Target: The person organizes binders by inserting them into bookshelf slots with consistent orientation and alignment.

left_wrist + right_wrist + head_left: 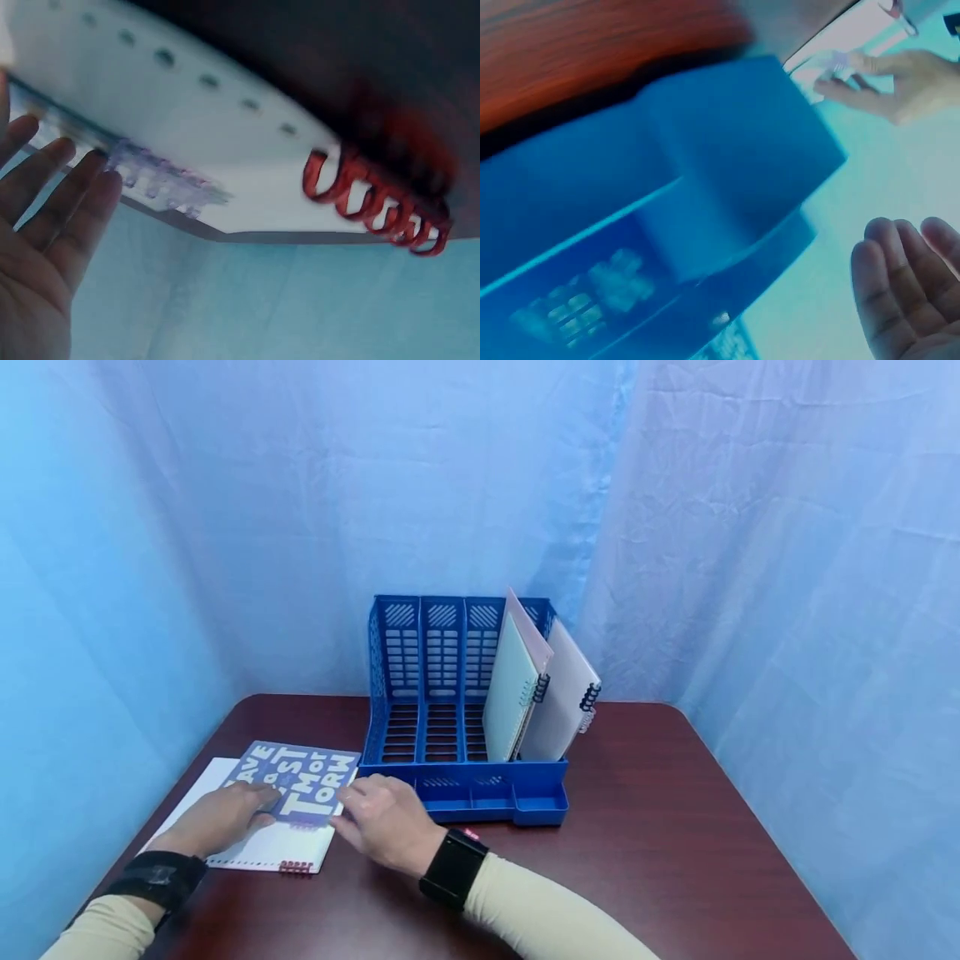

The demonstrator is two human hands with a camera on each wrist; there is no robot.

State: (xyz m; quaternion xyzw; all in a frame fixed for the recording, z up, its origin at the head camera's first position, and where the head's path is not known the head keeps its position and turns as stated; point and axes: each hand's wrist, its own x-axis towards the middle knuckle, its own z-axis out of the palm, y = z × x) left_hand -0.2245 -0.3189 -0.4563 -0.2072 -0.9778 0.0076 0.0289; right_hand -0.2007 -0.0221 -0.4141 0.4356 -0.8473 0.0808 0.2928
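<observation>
A small purple notebook [311, 768] with large white lettering lies on a larger white notebook [266, 847] at the table's left. Red binding rings [375, 199] mark the white notebook's near edge; the purple one has pale lilac rings [161, 176]. My left hand [225, 814] rests over the purple notebook's left part, its fingers nearly straight in the left wrist view. By that notebook's right edge is my right hand [382, 818], its fingers [900, 281] loosely extended with nothing visible between them. Whether the right fingertips touch the cover, I cannot tell.
A blue desk file rack [442, 768] stands at the middle, with slots and small front trays. On its right side, a mint notebook [510, 693], a pink notebook [528, 635] and a pale notebook [558, 697] lean upright. Light curtains [465, 485] hang around the dark wooden table [645, 827].
</observation>
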